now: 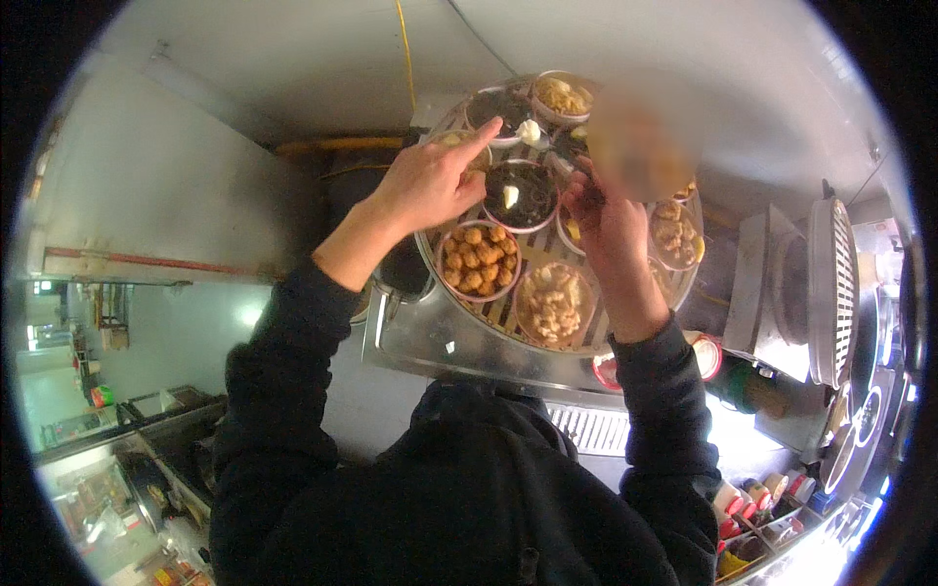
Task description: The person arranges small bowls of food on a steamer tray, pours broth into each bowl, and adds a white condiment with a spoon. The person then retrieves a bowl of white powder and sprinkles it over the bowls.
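My left hand [432,179] holds nothing; its index finger points out over a bowl of dark food [502,110] on a round slatted steamer rack [480,319]. In my right hand [608,227] is a narrow utensil, partly hidden by the fingers, with a soft white lump [528,132] at its tip. Between the hands stands another bowl of dark food [538,198] with a white piece [511,195] on top. Nearer me are a bowl of brown balls [479,261] and a bowl of pale chunks [555,304].
More filled bowls, one with yellowish strips [563,97] and one with pale pieces [676,234], share the rack. A steel counter edge [440,359] runs before me. Red-rimmed containers [707,357] stand at right, near an upright slatted round tray [832,293]. A blurred patch hides the upper right.
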Demonstrator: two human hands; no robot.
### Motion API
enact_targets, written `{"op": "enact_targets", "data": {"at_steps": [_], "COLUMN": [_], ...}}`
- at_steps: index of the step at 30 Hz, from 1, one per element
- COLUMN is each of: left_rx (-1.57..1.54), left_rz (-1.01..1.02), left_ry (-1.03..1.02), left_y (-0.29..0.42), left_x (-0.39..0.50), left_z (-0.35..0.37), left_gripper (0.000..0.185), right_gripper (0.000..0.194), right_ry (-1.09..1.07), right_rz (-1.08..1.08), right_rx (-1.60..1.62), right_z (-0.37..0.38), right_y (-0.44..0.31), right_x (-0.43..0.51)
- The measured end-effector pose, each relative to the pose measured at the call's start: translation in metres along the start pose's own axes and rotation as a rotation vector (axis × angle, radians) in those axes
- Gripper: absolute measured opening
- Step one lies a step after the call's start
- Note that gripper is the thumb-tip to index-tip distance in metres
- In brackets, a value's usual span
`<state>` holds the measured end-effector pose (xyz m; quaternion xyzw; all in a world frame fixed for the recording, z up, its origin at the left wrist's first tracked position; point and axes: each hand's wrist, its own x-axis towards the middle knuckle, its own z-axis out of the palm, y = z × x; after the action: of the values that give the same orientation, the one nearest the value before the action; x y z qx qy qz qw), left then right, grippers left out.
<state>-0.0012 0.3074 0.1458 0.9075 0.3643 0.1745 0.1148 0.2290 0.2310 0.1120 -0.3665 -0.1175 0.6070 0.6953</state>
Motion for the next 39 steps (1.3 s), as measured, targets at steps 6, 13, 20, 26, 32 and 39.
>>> {"op": "enact_targets", "data": {"at_steps": [6,13,20,26,32,39], "left_rx": [0.192,0.229,0.255,0.010,-0.112,-0.153], "left_rz": [0.211,0.395,0.427,0.134,-0.023,0.034], "left_ry": [-0.117,-0.129,-0.149,-0.327,-0.373,-0.297], "left_y": [-0.083,-0.126,-0.159,-0.165,-0.165,-0.166], "left_x": [0.054,0.096,0.101,0.100,0.108,0.119], "left_z": [0.009,0.039,0.060,0.067,0.071,0.073], "left_gripper": [0.073,0.074,0.070,0.070,0.069,0.064], "right_gripper": [0.025,0.024,0.027,0.028,0.031,0.032], "right_ry": [0.121,0.265,0.213,0.308,0.325,0.296], "right_rz": [-0.032,-0.067,-0.053,-0.092,-0.172,-0.218], "right_rx": [-0.164,-0.300,-0.407,-0.482,-0.492,-0.548], "right_z": [0.039,0.057,0.051,0.038,0.031,0.032], "right_y": [0.031,0.049,0.067,0.068,0.061,0.056], "right_x": [0.058,0.093,0.109,0.102,0.086,0.060]}}
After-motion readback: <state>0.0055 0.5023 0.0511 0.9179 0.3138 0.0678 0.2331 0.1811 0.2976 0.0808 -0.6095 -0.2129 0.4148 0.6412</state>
